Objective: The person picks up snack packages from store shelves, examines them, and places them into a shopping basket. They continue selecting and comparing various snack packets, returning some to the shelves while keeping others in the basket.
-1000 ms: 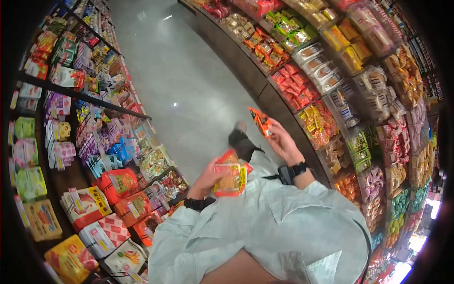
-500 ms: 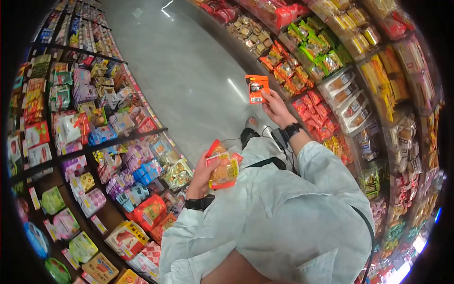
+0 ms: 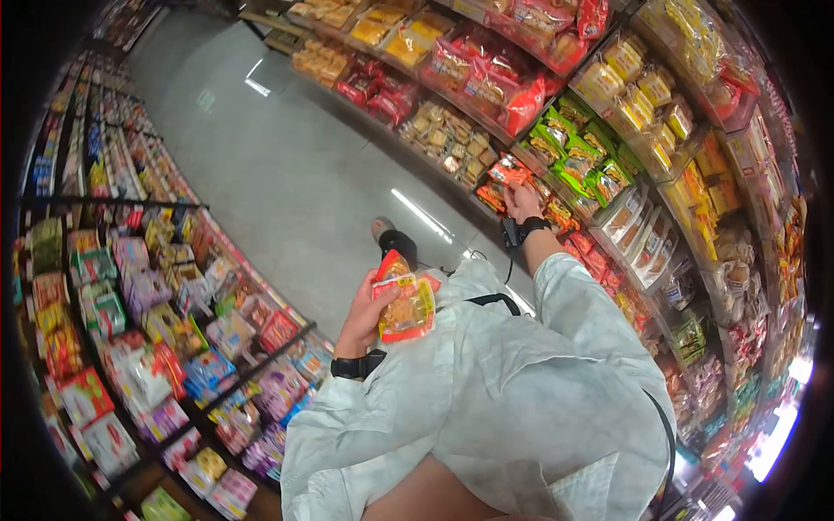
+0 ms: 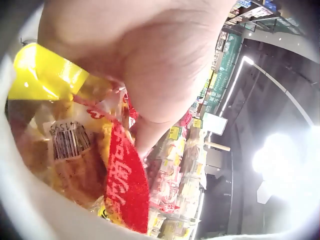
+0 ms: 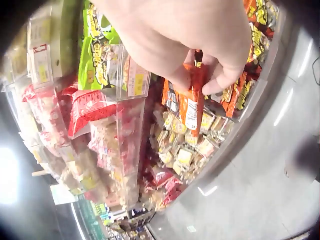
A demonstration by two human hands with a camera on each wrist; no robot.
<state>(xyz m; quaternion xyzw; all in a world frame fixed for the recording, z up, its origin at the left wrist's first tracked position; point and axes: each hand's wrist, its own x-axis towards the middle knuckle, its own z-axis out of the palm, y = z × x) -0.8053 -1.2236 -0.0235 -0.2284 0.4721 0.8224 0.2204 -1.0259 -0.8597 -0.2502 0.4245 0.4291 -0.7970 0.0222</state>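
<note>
In the head view the left hand [image 3: 363,319] grips red-and-yellow clear food packets [image 3: 407,309] in front of the body. The left wrist view shows a packet with a barcode [image 4: 72,142] and a red printed strip [image 4: 127,182] under that hand. My right hand [image 3: 524,207] is at a shelf bin of orange packets, on the right side. Seen from the right wrist, the right hand [image 5: 187,40] pinches an orange packet [image 5: 192,107] between thumb and fingers, just above the bin's other orange packets [image 5: 242,95].
Green packets [image 3: 578,161], small wrapped pieces [image 3: 447,143] and red packets [image 3: 591,256] fill bins around the orange ones. Clear bin walls divide them. Another stocked shelf [image 3: 148,295] runs along the left, with grey floor [image 3: 278,174] between. One foot [image 3: 382,229] shows ahead.
The right hand, with the orange packet, has gone from over the aisle floor to the orange packets' bin. The left hand still holds its packets. The view has swung along the shelves.
</note>
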